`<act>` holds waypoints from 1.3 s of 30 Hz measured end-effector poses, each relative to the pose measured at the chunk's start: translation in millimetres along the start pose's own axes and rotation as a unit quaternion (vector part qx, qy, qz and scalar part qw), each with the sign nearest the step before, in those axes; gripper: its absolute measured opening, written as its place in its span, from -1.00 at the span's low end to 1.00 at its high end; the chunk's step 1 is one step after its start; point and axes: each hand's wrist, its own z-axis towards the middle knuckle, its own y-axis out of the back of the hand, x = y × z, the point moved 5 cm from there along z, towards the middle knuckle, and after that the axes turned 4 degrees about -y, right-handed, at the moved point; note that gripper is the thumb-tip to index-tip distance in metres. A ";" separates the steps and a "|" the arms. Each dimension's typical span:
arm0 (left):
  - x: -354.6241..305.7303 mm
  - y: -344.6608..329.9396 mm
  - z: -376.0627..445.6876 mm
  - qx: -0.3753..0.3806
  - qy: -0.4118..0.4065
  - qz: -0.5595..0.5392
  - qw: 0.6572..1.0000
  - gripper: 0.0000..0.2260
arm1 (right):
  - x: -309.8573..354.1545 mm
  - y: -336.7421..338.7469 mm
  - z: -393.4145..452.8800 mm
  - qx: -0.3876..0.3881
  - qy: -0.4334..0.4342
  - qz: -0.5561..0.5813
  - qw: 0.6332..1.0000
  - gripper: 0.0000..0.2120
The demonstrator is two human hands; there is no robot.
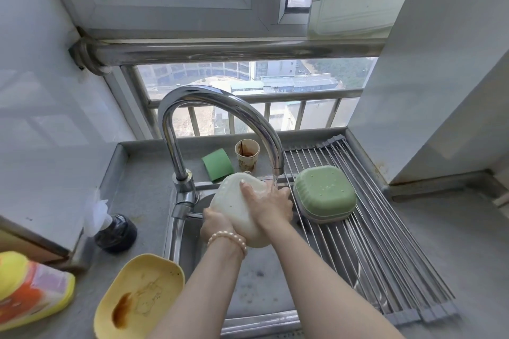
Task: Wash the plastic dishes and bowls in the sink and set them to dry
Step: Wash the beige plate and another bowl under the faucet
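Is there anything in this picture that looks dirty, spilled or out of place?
Yes. The yellow dish left of the sink has a brown sauce smear inside, unwashed. The paper cup behind the faucet is stained brown too. Nothing looks spilled or broken.

No text, brand, number or sign can be read anywhere in view. The yellow plastic bottle with the orange and white label (33, 287), lying at the lower left of the grey surface (143, 201), carries printing too blurred to make out. The stained paper cup (247, 154) behind the chrome tap (217, 107) has a faint pattern but no legible lettering.
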 end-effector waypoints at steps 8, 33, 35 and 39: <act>-15.3 7.8 -31.7 0.069 -0.002 0.010 0.998 -0.80 | -0.9 13.5 27.3 0.043 -0.023 0.002 0.999 -0.76; -8.5 -28.3 -8.5 0.164 -0.116 0.224 0.954 -0.78 | 5.8 13.5 23.3 0.131 -0.003 -0.118 0.984 -0.31; -8.2 -26.3 -13.0 0.161 -0.103 0.211 0.959 -0.76 | 6.0 26.2 21.4 0.155 -0.004 -0.119 0.981 -0.45; -7.6 -22.1 -22.4 0.150 -0.065 0.167 0.972 -0.79 | 7.8 27.9 27.2 0.170 -0.005 -0.145 0.975 -0.64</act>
